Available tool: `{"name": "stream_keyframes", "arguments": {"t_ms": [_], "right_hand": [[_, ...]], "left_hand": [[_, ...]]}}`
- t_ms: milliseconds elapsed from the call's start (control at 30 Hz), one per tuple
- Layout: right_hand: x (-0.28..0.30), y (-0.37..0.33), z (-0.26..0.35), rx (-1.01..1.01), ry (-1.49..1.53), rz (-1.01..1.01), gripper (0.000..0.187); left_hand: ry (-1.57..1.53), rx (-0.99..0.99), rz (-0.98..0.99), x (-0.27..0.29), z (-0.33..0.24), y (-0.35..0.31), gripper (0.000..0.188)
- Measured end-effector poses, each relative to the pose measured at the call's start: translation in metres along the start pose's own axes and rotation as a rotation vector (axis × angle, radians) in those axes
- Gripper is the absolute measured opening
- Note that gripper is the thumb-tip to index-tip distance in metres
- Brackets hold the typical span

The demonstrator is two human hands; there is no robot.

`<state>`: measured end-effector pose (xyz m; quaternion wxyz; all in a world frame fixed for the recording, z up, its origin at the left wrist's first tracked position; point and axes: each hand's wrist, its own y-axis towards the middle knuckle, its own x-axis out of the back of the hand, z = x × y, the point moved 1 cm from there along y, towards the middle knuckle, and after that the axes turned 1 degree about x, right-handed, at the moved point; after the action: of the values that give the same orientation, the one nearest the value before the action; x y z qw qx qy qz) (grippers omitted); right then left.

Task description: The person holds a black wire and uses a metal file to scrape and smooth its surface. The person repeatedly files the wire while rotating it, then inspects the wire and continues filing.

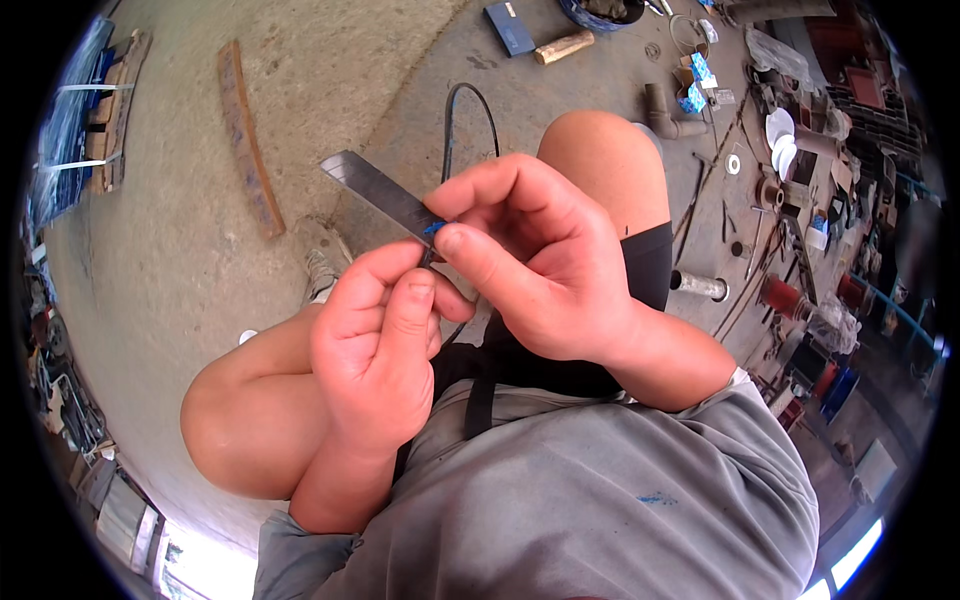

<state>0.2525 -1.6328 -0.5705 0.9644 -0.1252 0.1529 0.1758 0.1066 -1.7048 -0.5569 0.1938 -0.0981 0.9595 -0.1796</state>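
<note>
Above my lap, my right hand (560,275) grips a flat, dark metal blade (378,192) between thumb and forefinger. The blade's slanted end points to the upper left. Against its edge, by my right thumb tip, sits a short bit of blue wire (433,228). My left hand (378,345) is closed just below, its thumb and forefinger pinching the end of a black cable where the blue shows. The black cable (447,130) loops up behind my right hand; part of it is hidden by my fingers.
On the floor to the left lies a long brown bar (248,140). Ahead are a blue box (510,28) and a wood block (564,46). To the right are a pipe elbow (672,118), a metal tube (700,286), white discs (781,140) and scattered tools.
</note>
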Motion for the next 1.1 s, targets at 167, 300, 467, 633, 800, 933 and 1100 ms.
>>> {"name": "stream_keyframes", "arguments": {"t_ms": [167,300,467,633,800,933,1100], "right_hand": [[0.000,-0.003,-0.001,-0.022,0.008,0.037,0.015],[0.003,-0.005,0.002,-0.099,0.054,0.047,0.015],[0.013,0.010,0.003,0.027,0.152,-0.076,0.019],[0.023,0.048,0.017,-0.232,0.408,-0.137,0.025],[0.053,0.117,0.035,-0.115,0.399,-0.171,0.027],[0.049,0.126,0.057,0.010,0.429,-0.146,0.030],[0.029,0.095,0.066,-0.006,0.458,-0.121,0.031]], "left_hand": [[0.005,0.045,0.024,-0.001,-0.002,0.002,0.022],[-0.003,0.046,0.005,-0.002,-0.001,0.001,0.024],[0.004,0.084,-0.016,-0.004,-0.005,-0.001,0.027],[-0.011,0.109,0.016,0.001,-0.008,0.000,0.031],[-0.049,0.124,-0.005,0.005,-0.017,0.003,0.036],[0.091,0.033,-0.105,0.013,-0.015,0.013,0.039],[0.259,0.071,-0.026,0.017,-0.012,0.028,0.032]]}}
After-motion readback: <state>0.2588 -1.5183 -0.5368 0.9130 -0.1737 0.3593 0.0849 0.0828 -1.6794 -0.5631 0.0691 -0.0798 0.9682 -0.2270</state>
